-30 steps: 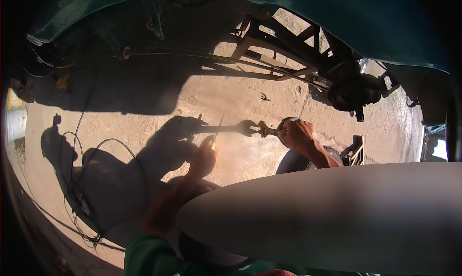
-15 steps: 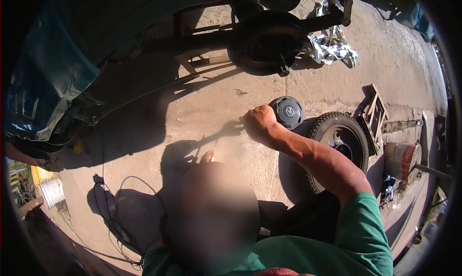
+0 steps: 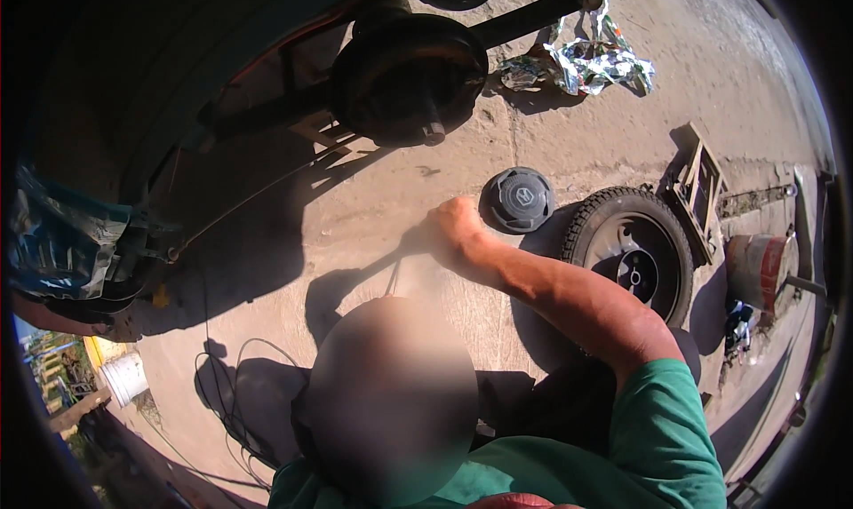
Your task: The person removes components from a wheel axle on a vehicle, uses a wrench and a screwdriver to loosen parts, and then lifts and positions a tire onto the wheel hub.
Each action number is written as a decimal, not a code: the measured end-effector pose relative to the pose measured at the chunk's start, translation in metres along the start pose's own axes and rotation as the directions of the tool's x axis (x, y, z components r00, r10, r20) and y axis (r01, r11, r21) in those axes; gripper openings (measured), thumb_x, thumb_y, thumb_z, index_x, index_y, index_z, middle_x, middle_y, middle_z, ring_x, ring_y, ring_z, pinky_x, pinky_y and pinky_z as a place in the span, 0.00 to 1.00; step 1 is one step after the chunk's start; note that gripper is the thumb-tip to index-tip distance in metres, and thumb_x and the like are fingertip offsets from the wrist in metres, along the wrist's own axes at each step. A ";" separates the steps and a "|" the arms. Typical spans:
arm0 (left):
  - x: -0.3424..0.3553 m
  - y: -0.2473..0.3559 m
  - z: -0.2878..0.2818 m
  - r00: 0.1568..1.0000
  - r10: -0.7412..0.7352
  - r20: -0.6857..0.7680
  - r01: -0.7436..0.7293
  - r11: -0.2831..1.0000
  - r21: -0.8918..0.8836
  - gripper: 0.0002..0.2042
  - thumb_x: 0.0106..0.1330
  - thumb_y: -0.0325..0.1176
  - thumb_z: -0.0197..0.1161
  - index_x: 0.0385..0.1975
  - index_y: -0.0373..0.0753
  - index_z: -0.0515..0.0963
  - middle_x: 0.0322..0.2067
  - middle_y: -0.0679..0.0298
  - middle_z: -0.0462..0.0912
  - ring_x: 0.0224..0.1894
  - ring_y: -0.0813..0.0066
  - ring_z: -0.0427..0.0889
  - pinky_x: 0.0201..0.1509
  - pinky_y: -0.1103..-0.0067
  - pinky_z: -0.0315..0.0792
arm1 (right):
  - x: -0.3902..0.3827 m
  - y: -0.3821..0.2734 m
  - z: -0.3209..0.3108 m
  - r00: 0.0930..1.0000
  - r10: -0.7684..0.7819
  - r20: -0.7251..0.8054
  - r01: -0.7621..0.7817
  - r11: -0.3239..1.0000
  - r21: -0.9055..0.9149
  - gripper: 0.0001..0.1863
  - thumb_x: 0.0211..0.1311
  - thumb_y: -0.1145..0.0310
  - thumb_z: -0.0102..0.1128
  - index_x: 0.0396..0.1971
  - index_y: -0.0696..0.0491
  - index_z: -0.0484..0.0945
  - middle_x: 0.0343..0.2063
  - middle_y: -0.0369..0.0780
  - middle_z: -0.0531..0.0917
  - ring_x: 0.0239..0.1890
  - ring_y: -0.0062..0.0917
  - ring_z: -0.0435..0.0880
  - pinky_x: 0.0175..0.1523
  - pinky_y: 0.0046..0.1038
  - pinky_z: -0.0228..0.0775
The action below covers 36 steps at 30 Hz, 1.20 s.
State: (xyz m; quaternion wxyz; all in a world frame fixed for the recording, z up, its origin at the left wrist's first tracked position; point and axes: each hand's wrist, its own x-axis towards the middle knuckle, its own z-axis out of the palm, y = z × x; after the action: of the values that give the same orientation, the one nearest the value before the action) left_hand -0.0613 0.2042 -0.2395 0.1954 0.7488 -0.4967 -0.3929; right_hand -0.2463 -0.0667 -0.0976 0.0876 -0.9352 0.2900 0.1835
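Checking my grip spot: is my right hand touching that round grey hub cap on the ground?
Apart. The head view shows bare ground between the right hand and the hub cap.

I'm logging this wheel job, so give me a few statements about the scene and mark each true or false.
1. The right hand rests as a fist on the concrete ground, beside the round grey hubcap. True.
2. The small tyre is mounted on the brake drum. False: it lies flat on the ground to the right of the hubcap.
3. Crumpled silver foil lies on the ground near the axle. True.
4. The left hand holds the hubcap. False: no left hand shows, and the hubcap lies untouched.
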 end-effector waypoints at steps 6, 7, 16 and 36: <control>-0.004 0.020 -0.010 1.000 0.024 -0.008 -0.024 1.000 -0.004 0.30 0.63 0.24 0.66 0.67 0.34 0.68 0.60 0.45 0.78 0.62 0.51 0.78 0.65 0.68 0.72 | 0.002 0.000 -0.012 0.996 0.057 0.069 -0.063 0.995 0.081 0.12 0.66 0.67 0.57 0.37 0.47 0.91 0.38 0.35 0.91 0.41 0.30 0.91 0.30 0.37 0.79; -0.005 0.021 -0.010 0.998 0.055 -0.012 -0.055 0.998 0.009 0.30 0.63 0.23 0.67 0.67 0.34 0.68 0.59 0.45 0.77 0.61 0.51 0.78 0.65 0.67 0.72 | 0.002 0.002 -0.009 0.996 0.060 0.069 -0.066 0.995 0.080 0.12 0.66 0.67 0.57 0.37 0.47 0.91 0.38 0.35 0.91 0.41 0.30 0.91 0.30 0.37 0.79; 0.002 -0.008 -0.013 0.993 0.115 0.031 -0.118 0.978 0.173 0.31 0.60 0.22 0.69 0.65 0.35 0.69 0.57 0.46 0.78 0.58 0.51 0.79 0.64 0.67 0.73 | -0.004 0.002 -0.022 0.994 0.066 0.082 -0.073 0.994 0.078 0.11 0.64 0.68 0.59 0.35 0.46 0.91 0.36 0.35 0.92 0.40 0.30 0.91 0.30 0.36 0.77; 0.016 -0.033 -0.017 0.940 -0.273 0.205 0.341 0.773 -0.534 0.23 0.67 0.28 0.60 0.63 0.30 0.71 0.38 0.60 0.83 0.22 0.79 0.79 0.23 0.82 0.73 | -0.004 0.008 -0.028 0.995 0.064 0.072 -0.066 0.997 0.026 0.11 0.64 0.69 0.57 0.30 0.48 0.90 0.32 0.39 0.91 0.38 0.32 0.91 0.32 0.36 0.78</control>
State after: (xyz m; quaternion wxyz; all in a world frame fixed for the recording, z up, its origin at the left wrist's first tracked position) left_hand -0.0252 0.2023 -0.2583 0.3112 0.7046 -0.2403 -0.5907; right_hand -0.2460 -0.0788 -0.0710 0.1049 -0.9167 0.3197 0.2155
